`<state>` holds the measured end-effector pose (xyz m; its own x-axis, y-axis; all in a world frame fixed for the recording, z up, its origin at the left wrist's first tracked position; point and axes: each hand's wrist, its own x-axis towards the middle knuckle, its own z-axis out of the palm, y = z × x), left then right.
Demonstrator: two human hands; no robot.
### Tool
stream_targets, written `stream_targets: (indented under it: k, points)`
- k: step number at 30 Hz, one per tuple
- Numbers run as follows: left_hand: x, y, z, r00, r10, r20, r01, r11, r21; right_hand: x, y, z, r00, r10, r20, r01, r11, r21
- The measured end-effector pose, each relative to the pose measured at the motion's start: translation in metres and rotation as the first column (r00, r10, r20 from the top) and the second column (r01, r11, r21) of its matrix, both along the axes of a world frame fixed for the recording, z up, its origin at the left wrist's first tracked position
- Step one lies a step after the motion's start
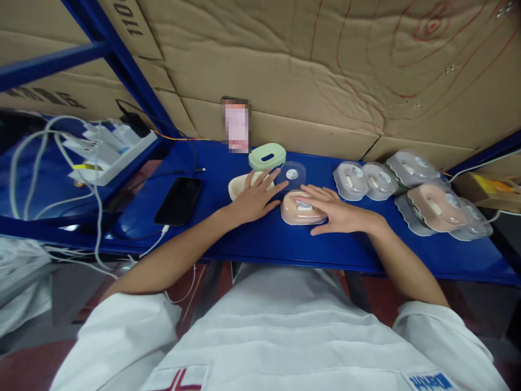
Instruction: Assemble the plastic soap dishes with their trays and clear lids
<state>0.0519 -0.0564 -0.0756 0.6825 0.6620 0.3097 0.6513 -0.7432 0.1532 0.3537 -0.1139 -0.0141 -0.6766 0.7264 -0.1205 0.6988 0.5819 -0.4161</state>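
Note:
My left hand lies with fingers spread over a cream oval dish, its fingertips reaching toward a clear lid with a round sticker. A pale green oval piece with a slot sits just behind that dish. My right hand rests with fingers stretched out on top of a peach box with a clear lid, covering part of it. Nothing is gripped in either hand, as far as I can see.
Several lidded boxes in grey and peach stand at the right, some stacked. A black phone with a white cable lies at the left, near a white power strip. Another phone leans on the cardboard wall behind the blue shelf.

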Motion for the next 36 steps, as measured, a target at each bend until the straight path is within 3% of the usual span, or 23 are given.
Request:
stream_targets:
  k: [4,6,12,21,24,28,32,36]
  points:
    - [0.004,-0.006,0.008,0.973,-0.213,0.089,0.215,0.976,-0.019,0.011,-0.004,-0.004,0.997,-0.068,-0.025,0.070,0.996,0.060]
    - [0.006,-0.009,0.009,0.961,-0.259,0.100,0.264,0.963,-0.046,0.017,0.000,-0.004,0.995,-0.079,-0.065,0.083,0.994,0.066]
    - [0.007,-0.008,0.002,0.979,-0.183,-0.093,0.170,0.977,-0.132,0.029,0.005,-0.007,0.983,-0.156,-0.101,0.169,0.976,0.140]
    - [0.006,-0.012,0.007,0.986,-0.140,-0.088,0.131,0.986,-0.100,0.020,-0.006,0.000,0.992,-0.104,-0.070,0.107,0.993,0.043]
    - [0.006,-0.017,0.011,0.979,-0.197,-0.050,0.189,0.973,-0.129,0.022,-0.015,-0.001,0.996,-0.079,-0.035,0.080,0.996,0.043]
    - [0.014,-0.026,0.014,0.951,-0.307,0.037,0.309,0.945,-0.108,0.022,-0.033,-0.020,0.999,-0.039,-0.020,0.041,0.995,0.087]
    - [0.022,-0.028,0.009,0.916,-0.382,0.126,0.390,0.919,-0.050,0.015,-0.046,-0.040,0.992,-0.077,-0.097,0.098,0.967,0.236]
    - [0.024,-0.025,0.005,0.890,-0.411,0.196,0.420,0.908,0.000,0.011,-0.054,-0.043,0.988,-0.090,-0.126,0.128,0.931,0.343]
